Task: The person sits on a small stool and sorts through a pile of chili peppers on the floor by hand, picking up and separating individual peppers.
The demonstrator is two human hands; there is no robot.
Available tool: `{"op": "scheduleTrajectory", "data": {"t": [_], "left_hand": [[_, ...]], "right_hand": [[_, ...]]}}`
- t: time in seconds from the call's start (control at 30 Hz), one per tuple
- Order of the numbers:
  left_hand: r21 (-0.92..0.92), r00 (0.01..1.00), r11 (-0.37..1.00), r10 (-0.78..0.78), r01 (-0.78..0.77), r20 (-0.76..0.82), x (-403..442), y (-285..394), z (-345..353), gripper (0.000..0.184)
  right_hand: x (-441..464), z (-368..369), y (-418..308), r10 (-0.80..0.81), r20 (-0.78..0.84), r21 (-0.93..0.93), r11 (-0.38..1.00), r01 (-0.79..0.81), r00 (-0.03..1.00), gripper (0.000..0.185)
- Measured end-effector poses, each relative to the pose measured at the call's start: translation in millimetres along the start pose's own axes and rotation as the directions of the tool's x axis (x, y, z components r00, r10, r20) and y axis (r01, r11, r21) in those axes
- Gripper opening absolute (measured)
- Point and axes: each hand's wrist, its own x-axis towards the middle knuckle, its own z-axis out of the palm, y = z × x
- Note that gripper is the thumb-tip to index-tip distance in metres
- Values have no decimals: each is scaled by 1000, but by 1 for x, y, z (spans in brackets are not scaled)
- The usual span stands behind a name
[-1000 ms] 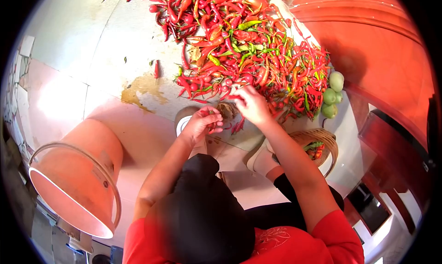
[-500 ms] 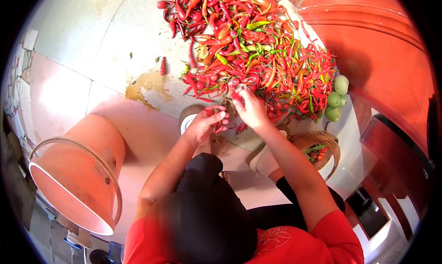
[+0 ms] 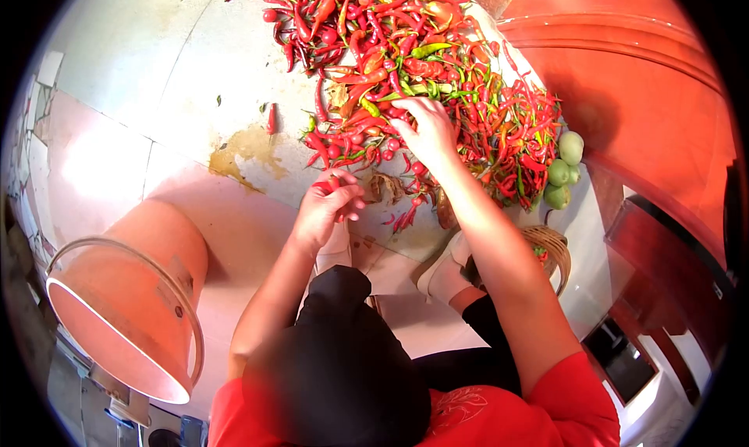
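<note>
A broad pile of chili peppers (image 3: 421, 69), mostly red with some green and orange, is spread over the pale floor. My right hand (image 3: 429, 135) reaches over the near part of the pile, fingers and thumb apart, with no pepper visible in its grasp. Closer to my body, my left hand (image 3: 320, 209) has its fingers curled around a red chili pepper (image 3: 335, 182), of which only a bit shows. Just right of that hand lie a dry brown leaf (image 3: 384, 186) and a few small red peppers (image 3: 406, 217).
An orange bucket (image 3: 129, 291) lies tipped at the left. Several green fruits (image 3: 559, 172) sit at the pile's right edge. A wicker basket (image 3: 555, 252) stands beside my right foot (image 3: 451, 271), partly behind my forearm. One stray red pepper (image 3: 271, 119) lies near a brown stain.
My right hand has moved away from my left hand, forward over the pile, and its fingers have spread. My left hand has shifted slightly left and forward.
</note>
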Motion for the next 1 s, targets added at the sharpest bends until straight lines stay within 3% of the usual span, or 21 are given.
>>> {"op": "scheduleTrajectory", "data": {"t": [0.07,0.1,0.13,0.17,0.2,0.27,0.3,0.33,0.37,0.4,0.47,0.53,0.57,0.6,0.63,0.7,0.77,0.83,0.87,0.9,1.0], "left_hand": [[421,949,901,217,-105,-228,-37,42,33,12],[454,912,865,345,-217,-222,-63,60,49,11],[486,858,812,468,-323,-212,-97,75,62,10],[511,750,740,614,-438,-246,-129,85,74,11],[680,622,606,733,-413,-275,-164,97,83,13],[798,368,285,926,-530,-86,-225,116,89,13],[842,136,159,985,-516,-102,-244,119,83,13],[888,60,145,989,-437,-133,-270,123,72,12],[959,20,187,982,-212,-187,-299,126,58,9],[952,-90,306,948,8,-304,-317,128,47,10],[850,-106,490,872,195,-478,-346,130,6,24],[852,-10,519,854,70,-520,-363,119,-55,45],[855,62,502,857,129,-512,-362,119,-58,61],[788,-60,613,790,61,-610,-359,113,-61,65],[810,-80,571,821,129,-566,-361,110,-61,62],[825,-100,530,848,197,-521,-343,115,-23,60],[977,-24,132,991,170,-130,-313,117,18,51],[940,120,-278,958,196,259,-274,112,42,41],[920,221,-372,914,125,339,-251,107,54,38],[894,318,-447,853,36,414,-228,101,66,36],[953,519,-252,799,-169,304,-158,83,62,38]], "right_hand": [[2,20,7,38,120,-205,979,-12,992,42],[-1,22,4,28,107,-250,968,-1,994,49],[-1,25,1,11,70,-258,966,7,997,44],[-5,32,6,25,83,-214,977,-6,996,41],[-9,38,12,37,96,-169,985,-20,995,38],[-19,31,9,-18,126,-260,964,50,992,27],[-23,29,12,0,163,-244,969,40,987,25],[-25,25,15,17,199,-229,973,29,980,23],[-26,22,17,41,199,-201,980,-1,979,20],[-25,17,16,103,239,-219,974,-49,966,20],[-23,5,6,155,232,-231,968,-100,960,21],[-19,7,1,67,160,-223,974,-30,985,18],[-19,12,-1,-74,146,-91,992,88,986,20],[-19,19,-3,-209,115,38,978,206,971,21],[-19,26,-6,-284,94,98,956,275,954,28],[-16,38,-6,-311,125,-104,940,324,942,32],[-13,48,-8,-327,123,-172,923,344,937,31],[-10,54,-14,-251,169,-382,875,298,953,26],[-8,55,-15,-254,176,-380,874,303,951,26],[-6,55,-15,-216,250,-435,846,309,944,24],[-6,45,-10,-200,321,-453,826,336,926,17]]}}
